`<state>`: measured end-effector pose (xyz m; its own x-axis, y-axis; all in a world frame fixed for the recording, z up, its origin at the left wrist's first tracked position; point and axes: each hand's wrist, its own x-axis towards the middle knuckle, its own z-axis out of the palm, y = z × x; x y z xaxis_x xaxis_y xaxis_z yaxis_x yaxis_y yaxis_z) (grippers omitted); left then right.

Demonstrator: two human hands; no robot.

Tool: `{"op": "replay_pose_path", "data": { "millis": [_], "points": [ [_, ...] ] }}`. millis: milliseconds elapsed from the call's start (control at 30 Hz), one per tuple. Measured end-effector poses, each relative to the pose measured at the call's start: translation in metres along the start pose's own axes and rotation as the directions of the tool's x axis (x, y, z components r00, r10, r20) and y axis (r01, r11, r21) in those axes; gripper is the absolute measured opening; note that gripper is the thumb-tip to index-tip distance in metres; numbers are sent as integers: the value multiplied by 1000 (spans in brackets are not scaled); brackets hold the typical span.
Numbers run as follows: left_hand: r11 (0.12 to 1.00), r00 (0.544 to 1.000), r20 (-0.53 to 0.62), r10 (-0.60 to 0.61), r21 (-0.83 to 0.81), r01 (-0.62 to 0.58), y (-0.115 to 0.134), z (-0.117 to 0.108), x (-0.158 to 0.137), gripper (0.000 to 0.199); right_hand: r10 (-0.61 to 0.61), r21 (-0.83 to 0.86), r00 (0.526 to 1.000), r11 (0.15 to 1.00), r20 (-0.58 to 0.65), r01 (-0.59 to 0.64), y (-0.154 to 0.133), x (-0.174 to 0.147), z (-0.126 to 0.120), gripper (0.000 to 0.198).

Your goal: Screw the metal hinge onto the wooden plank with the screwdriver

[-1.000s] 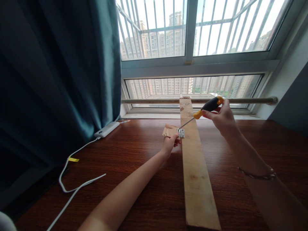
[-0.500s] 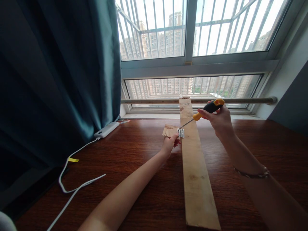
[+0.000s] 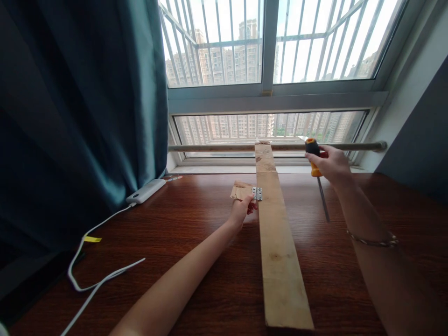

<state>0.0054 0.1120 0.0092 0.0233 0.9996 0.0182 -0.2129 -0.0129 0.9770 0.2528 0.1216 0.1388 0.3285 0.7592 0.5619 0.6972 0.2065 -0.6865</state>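
A long wooden board (image 3: 280, 247) lies lengthwise on the dark wooden surface, its far end near the window. A small metal hinge (image 3: 257, 193) joins its left edge to a short piece of wood (image 3: 241, 190). My left hand (image 3: 242, 209) grips that short piece beside the hinge, thumb on top and fingers curled below. Right of the board, my right hand (image 3: 331, 162) is raised and closed around a screwdriver (image 3: 314, 161) with a black and yellow handle. The screwdriver's shaft points down, apart from the hinge and the board.
A white power strip (image 3: 146, 191) rests by the blue curtain (image 3: 140, 93) at left. Its white cable (image 3: 91, 288) loops over the dark wooden surface (image 3: 196, 224), with a yellow tag (image 3: 93, 239). A horizontal rail (image 3: 217, 148) crosses before the window.
My right hand has taken the screwdriver off the hinge and over to the right, turning its tip downward. My left hand keeps its grip on the short wood piece. The view has shifted slightly.
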Motion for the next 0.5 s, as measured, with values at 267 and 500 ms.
{"op": "replay_pose_path", "data": {
  "millis": [267,500],
  "points": [
    [1000,1000,-2,2,29,-2,3,1,-2,22,459,-669,734,743,500,-10,51,-12,65,24],
    [1000,1000,9,4,25,-4,4,1,-3,21,526,-701,643,712,556,24,70,-22,87,15]
  ]
}}
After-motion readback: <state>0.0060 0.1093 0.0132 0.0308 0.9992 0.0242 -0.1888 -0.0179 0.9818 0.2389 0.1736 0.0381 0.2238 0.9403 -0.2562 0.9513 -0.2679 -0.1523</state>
